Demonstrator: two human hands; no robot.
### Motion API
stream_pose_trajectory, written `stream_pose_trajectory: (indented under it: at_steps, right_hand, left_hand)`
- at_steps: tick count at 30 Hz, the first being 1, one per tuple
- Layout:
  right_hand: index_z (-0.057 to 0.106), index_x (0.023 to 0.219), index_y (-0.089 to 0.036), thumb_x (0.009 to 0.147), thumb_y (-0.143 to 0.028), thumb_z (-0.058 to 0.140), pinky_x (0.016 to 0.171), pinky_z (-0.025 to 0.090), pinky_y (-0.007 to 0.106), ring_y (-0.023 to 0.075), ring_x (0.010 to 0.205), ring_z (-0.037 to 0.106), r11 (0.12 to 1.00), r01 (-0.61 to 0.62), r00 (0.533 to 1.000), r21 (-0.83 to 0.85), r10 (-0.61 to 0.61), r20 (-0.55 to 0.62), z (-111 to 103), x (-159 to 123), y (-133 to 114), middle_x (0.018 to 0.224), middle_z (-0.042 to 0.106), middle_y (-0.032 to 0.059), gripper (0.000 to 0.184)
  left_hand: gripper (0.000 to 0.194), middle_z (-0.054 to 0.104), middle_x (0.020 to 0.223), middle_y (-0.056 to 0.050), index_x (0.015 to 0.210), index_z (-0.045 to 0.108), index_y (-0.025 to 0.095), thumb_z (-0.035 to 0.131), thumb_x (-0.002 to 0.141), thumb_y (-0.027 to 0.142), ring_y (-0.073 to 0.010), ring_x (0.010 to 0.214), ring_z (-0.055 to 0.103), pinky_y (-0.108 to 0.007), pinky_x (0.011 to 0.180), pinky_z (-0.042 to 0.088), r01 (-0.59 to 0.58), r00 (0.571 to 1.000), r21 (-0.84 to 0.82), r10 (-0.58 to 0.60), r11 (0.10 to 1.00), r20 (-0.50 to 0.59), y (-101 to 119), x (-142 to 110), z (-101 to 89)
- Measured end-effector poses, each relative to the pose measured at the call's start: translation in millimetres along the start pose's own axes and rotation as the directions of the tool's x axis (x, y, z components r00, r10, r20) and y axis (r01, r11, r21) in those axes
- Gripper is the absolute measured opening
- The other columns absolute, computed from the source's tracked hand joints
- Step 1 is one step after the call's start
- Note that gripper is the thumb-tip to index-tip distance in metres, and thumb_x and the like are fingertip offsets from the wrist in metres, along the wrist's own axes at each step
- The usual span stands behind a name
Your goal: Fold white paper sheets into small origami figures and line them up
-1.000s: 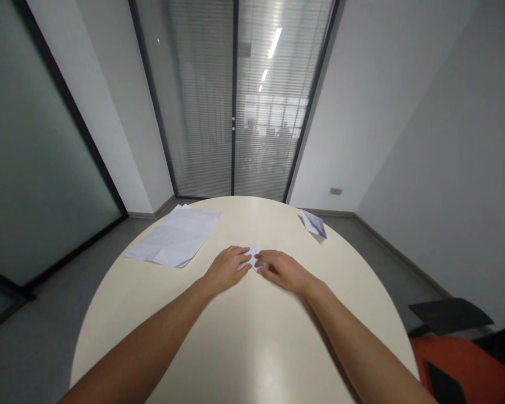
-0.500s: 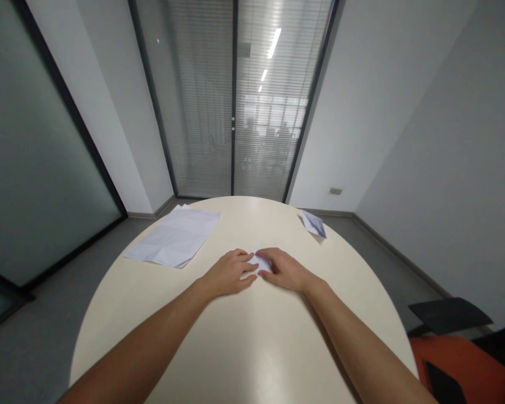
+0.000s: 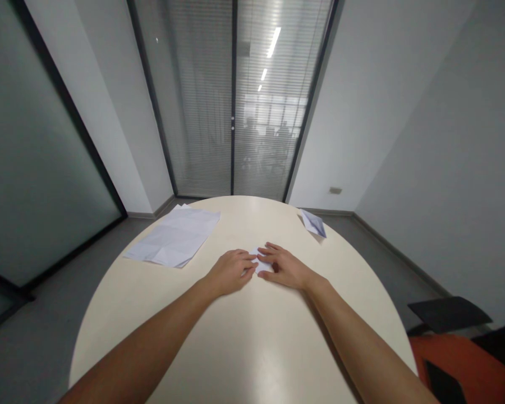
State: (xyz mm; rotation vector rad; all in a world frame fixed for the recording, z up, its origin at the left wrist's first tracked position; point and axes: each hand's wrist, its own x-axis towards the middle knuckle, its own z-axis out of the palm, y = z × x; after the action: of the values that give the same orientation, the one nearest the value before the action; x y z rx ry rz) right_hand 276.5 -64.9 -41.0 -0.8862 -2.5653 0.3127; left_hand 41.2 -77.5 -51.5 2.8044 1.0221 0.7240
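Note:
A small folded piece of white paper point(image 3: 262, 265) lies on the table between my two hands, partly covered by fingers. At its left edge my left hand point(image 3: 234, 271) has its fingers closed together, with the fingertips and thumb holding the paper. From the right, my right hand point(image 3: 287, 267) rests over the paper with its fingers apart, fingertips and thumb touching it. The exact shape of the folds is hidden.
Loose white sheets point(image 3: 174, 235) lie on the round table point(image 3: 219, 348) at the left. Near the far right edge stands another folded paper point(image 3: 313, 223). An orange chair point(image 3: 467, 365) with black armrests is beside the table at the right.
The right hand's fingers have spread and lifted slightly, showing more of the paper. The left hand's fingers have drawn closer together at the paper's edge.

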Motion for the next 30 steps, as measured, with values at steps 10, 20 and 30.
stream_pose_trajectory:
  at_steps: [10,20,30]
  right_hand:
    - [0.077,0.102,-0.026,0.088,-0.037,0.07,0.108,0.044,0.05,0.0279,0.123,0.061,0.997,-0.067,0.995,0.048,0.07,-0.068,1,-2,4,0.121,0.072,0.0083,0.019]
    - [0.056,0.14,-0.018,0.086,-0.051,0.068,0.12,0.028,0.055,0.0314,0.135,0.051,0.998,-0.065,0.997,-0.005,0.064,-0.047,9,-4,9,0.142,0.058,0.0152,0.064]
    - [0.055,0.142,-0.019,0.079,-0.052,0.075,0.114,0.037,0.055,0.0348,0.137,0.048,0.995,-0.083,0.993,0.062,0.088,-0.084,12,-5,9,0.143,0.057,0.0175,0.074]
  left_hand:
    - [0.027,0.07,0.124,-0.004,0.111,0.075,0.026,0.056,0.092,0.023,-0.0237,0.114,0.061,-0.04,0.101,0.048,-0.024,0.999,-0.015,0.024,1.0,0.031,-1,-1,-4.2]
    - [0.025,0.069,0.128,-0.005,0.11,0.074,0.023,0.056,0.093,0.02,-0.0231,0.114,0.06,-0.041,0.101,0.05,0.034,0.999,-0.079,-0.036,0.996,-0.021,-4,-1,4.7]
    - [0.04,0.062,0.138,-0.008,0.127,0.064,0.022,0.066,0.088,0.03,-0.0273,0.125,0.055,-0.047,0.11,0.043,0.167,0.984,-0.106,-0.172,0.98,-0.036,-11,-2,15.1]
